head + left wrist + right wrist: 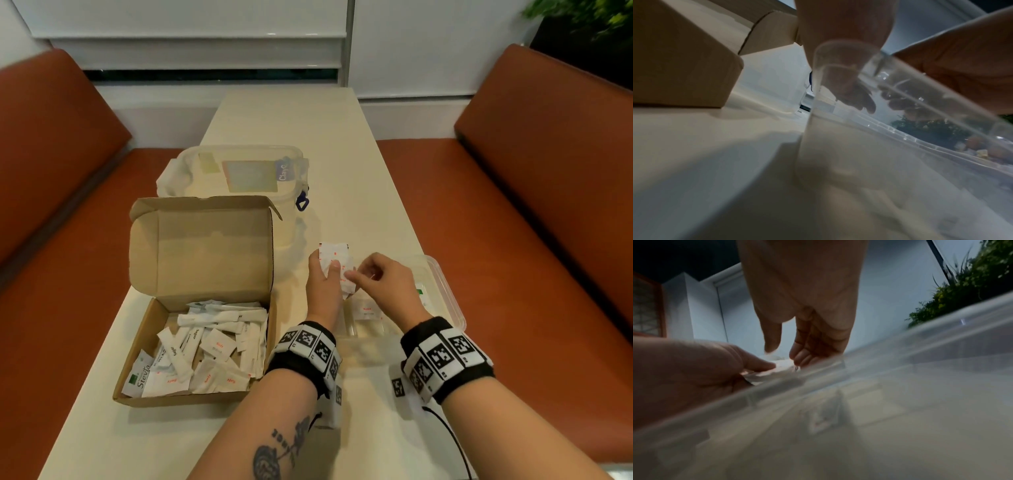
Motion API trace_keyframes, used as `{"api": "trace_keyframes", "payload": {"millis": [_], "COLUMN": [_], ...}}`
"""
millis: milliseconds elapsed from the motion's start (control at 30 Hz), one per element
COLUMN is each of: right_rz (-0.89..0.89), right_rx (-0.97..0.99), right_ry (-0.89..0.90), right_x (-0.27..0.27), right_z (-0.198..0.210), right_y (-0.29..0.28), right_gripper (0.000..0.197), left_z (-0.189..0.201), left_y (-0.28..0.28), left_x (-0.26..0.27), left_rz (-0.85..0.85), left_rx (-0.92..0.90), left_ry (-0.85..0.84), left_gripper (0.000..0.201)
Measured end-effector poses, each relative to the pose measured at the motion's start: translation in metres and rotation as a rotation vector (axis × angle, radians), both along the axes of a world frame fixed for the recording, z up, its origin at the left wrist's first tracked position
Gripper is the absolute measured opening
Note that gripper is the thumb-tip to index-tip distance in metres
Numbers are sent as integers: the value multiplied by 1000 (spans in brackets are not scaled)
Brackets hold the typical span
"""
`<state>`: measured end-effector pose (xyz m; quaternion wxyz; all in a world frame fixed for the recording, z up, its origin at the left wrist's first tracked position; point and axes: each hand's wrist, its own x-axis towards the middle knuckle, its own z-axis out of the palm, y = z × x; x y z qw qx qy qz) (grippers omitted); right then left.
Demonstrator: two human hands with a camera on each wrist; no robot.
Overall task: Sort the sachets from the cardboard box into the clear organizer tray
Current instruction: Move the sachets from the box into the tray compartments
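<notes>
Over the clear organizer tray (445, 291) at the table's right, the left hand (323, 284) gripped a fanned bunch of salt sachets (334, 260), light, limp and slippery-looking, while the right hand (383, 284) pinched one sachet's edge, probably the best hold.

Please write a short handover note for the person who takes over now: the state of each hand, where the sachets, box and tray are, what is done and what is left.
Left hand: grips a small stack of white sachets above the clear organizer tray.
Right hand: fingers curled, pinching at the edge of that stack.
Cardboard box: open, left of the tray, with many sachets inside (Salt, Sugar, Stevia).
Done: at least one Salt sachet lies in the tray; a green-printed one shows further right.
Left: place the held stack, then sort the rest of the box.
A lidded plastic container stands behind the box.
</notes>
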<state>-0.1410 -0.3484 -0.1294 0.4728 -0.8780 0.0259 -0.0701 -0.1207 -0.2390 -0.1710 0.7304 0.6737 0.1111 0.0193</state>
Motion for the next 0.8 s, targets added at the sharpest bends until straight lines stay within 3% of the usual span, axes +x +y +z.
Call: {"api": "trace_keyframes", "payload": {"millis": [200,467,633,800], "right_rz": [25,82,32,23], "right_rx": [112,223,245,-27], "right_ry": [153,211,199,218], "right_x": [6,6,3,-2], "right_z": [-1,-3,-1,-3], "right_y": [6,2,-15,-36], "right_gripper": [28,9,8,17], "left_z": [2,6,7,9], "left_y": [1,0,1,1], "left_x": [0,-1,-2,-4], "left_rz": [-1,-4,2,1], "left_rx": [-15,-98,-67,-118], "left_ry": [4,19,36,57], "left_gripper": [40,39,41,41]}}
